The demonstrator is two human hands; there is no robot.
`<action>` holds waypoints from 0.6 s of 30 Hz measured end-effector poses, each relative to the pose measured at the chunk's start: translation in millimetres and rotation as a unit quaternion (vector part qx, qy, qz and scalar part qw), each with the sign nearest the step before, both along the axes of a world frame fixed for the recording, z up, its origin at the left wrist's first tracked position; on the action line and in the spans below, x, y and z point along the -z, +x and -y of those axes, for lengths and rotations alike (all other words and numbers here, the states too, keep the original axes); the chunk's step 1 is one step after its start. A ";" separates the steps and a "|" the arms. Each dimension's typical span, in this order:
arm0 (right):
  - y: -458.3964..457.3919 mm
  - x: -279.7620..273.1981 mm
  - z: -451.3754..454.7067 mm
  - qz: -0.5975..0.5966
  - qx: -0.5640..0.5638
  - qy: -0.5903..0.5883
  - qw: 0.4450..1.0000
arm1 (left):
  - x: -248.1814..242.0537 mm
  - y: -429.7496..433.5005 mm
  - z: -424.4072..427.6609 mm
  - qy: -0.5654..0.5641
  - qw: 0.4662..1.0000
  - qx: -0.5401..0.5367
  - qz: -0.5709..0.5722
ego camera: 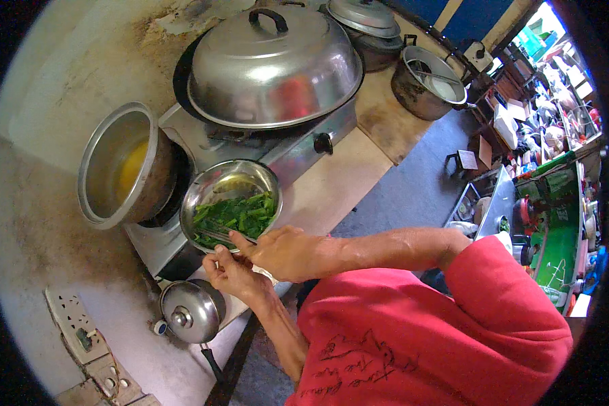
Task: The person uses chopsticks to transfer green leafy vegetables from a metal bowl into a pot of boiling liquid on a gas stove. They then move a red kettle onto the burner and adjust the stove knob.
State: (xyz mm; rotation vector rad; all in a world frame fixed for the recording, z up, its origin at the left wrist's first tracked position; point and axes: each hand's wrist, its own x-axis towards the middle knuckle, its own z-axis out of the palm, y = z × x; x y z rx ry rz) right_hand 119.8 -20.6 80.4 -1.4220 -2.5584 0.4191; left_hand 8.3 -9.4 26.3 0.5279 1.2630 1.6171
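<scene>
A steel bowl (233, 174) with chopped cooked leafy greens (238, 213) stands on the near edge of the stove. My right hand (284, 254) holds a fork (215, 229), or a similar slim metal utensil, whose far end lies on the greens; its exact kind is hard to tell. My left hand (233, 274) is at the bowl's near rim, its thumb and fingers pinched together close under my right hand. Whether it grips the rim is hidden.
Left is a deep pot (116, 162) with yellowish liquid on a burner. Beyond the bowl sits a large domed lid (274, 66) on a wok. A lidded saucepan (190, 309) stands nearby, its handle jutting over the counter's edge. An open pot (429, 83) is farther right.
</scene>
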 end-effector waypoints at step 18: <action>22.7 -18.7 -0.6 -0.077 0.027 -0.186 0.979 | -11.3 10.2 3.3 -0.042 0.999 -0.019 0.000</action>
